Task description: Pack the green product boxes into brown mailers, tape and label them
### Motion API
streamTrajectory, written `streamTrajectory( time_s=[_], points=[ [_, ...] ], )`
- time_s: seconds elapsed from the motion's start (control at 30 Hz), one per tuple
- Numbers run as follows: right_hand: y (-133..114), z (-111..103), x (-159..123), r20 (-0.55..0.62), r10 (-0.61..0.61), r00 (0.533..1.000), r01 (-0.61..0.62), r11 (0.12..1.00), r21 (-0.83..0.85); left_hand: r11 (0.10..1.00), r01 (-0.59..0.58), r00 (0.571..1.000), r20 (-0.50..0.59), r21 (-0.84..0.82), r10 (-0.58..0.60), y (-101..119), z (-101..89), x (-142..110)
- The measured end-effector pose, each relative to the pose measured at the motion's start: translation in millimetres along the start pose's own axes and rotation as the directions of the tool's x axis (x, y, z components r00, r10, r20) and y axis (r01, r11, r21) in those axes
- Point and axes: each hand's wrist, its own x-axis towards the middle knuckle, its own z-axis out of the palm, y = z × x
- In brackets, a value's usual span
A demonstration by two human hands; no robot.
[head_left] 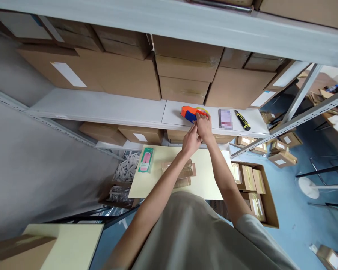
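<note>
An orange and blue tape dispenser (189, 113) with a yellowish roll behind it is at the front of the white shelf (115, 108). My right hand (204, 128) is closed around the dispenser's right end. Just below it, my left hand (191, 142) has its fingers drawn together, with the fingertips at the dispenser's lower edge; what they pinch, if anything, is hidden. To the right on the same shelf lie a small printed packet (225, 119) and a yellow and black utility knife (242, 120).
Cardboard boxes (129, 75) line the shelf behind. Below my arms, a pale table (202, 183) bears small cartons (187, 170) and a green and pink package (146, 160). A large open carton (270, 202) of boxes stands right, beside the metal shelf post (288, 93).
</note>
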Motion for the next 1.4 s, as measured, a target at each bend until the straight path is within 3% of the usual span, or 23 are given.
streamTrajectory(
  time_s=[0.07, 0.17, 0.23, 0.3, 0.37, 0.43, 0.5, 0.57, 0.63, 0.73, 0.83, 0.9, 0.97, 1.07, 1.13, 1.2, 1.27, 1.4],
  points=[
    [4.0, 6.0, 8.9, 0.045, -0.001, 0.999, 0.003, 0.999, -0.051, 1.0, 0.02, 0.999, 0.025, -0.013, -0.02, -0.5, 1.1, -7.2],
    [11.1, 14.5, 3.8, 0.009, 0.031, 0.999, -0.03, 0.997, -0.065, 0.998, 0.063, 0.996, 0.061, -0.014, -0.062, -14.9, 0.0, -43.9],
    [16.5, 24.9, -16.1, -0.078, 0.053, 0.996, -0.055, 0.998, -0.026, 0.988, 0.155, 0.986, 0.063, 0.006, -0.155, -35.6, -6.3, -82.9],
    [20.0, 42.9, -52.6, -0.142, 0.071, 0.987, -0.066, 0.997, 0.038, 0.947, 0.317, 0.948, 0.025, 0.05, -0.318, -62.2, -18.9, -129.2],
    [17.2, 67.5, -104.2, -0.101, 0.103, 0.989, -0.093, 0.99, 0.106, 0.848, 0.516, 0.856, -0.056, 0.117, -0.513, -89.0, -35.3, -175.9],
    [6.3, 94.5, -161.8, 0.075, 0.16, 0.984, -0.17, 0.973, 0.158, 0.697, 0.693, 0.721, -0.137, 0.186, -0.68, -110.3, -49.0, -215.4],
    [-9.6, 119.8, -212.0, 0.338, 0.24, 0.91, -0.306, 0.939, 0.158, 0.557, 0.796, 0.595, -0.13, 0.237, -0.793, -122.7, -53.8, -241.8],
    [-23.2, 140.8, -244.6, 0.507, 0.306, 0.806, -0.412, 0.905, 0.108, 0.493, 0.829, 0.528, -0.076, 0.265, -0.846, -127.0, -48.6, -253.8],
    [-28.2, 155.8, -258.2, 0.564, 0.363, 0.742, -0.478, 0.876, 0.064, 0.492, 0.828, 0.524, -0.06, 0.269, -0.849, -127.1, -38.2, -254.4],
    [-17.6, 166.2, -257.8, 0.578, 0.38, 0.722, -0.525, 0.845, 0.1, 0.481, 0.825, 0.528, -0.102, 0.295, -0.843, -129.1, -28.8, -245.6],
    [1.1, 163.0, -255.4, 0.583, 0.303, 0.754, -0.508, 0.831, 0.226, 0.484, 0.816, 0.527, -0.06, 0.317, -0.848, -137.2, -38.4, -239.4],
    [9.5, 153.7, -257.5, 0.592, 0.242, 0.769, -0.493, 0.814, 0.308, 0.533, 0.8, 0.55, 0.021, 0.274, -0.835, -143.0, -52.7, -240.6],
    [13.3, 140.1, -261.4, 0.568, 0.185, 0.802, -0.468, 0.785, 0.406, 0.603, 0.781, 0.599, 0.079, 0.165, -0.797, -146.9, -67.5, -245.9],
    [15.4, 119.2, -269.1, 0.43, 0.147, 0.891, -0.374, 0.774, 0.51, 0.692, 0.721, 0.693, 0.054, -0.032, -0.719, -149.1, -80.9, -259.4],
    [17.8, 112.2, -277.2, 0.365, 0.146, 0.919, -0.333, 0.785, 0.522, 0.709, 0.699, 0.713, 0.018, -0.099, -0.701, -150.3, -81.0, -270.5],
    [22.1, 114.4, -289.2, 0.376, 0.134, 0.917, -0.335, 0.772, 0.541, 0.693, 0.715, 0.696, 0.007, -0.098, -0.718, -152.9, -75.3, -282.8],
    [28.3, 124.2, -303.8, 0.441, 0.113, 0.89, -0.369, 0.747, 0.553, 0.651, 0.757, 0.653, 0.028, -0.059, -0.757, -157.2, -67.3, -295.6],
    [44.7, 149.3, -322.5, 0.626, 0.121, 0.77, -0.488, 0.745, 0.455, 0.535, 0.845, 0.53, 0.128, 0.008, -0.838, -169.4, -57.6, -312.7]
  ],
)
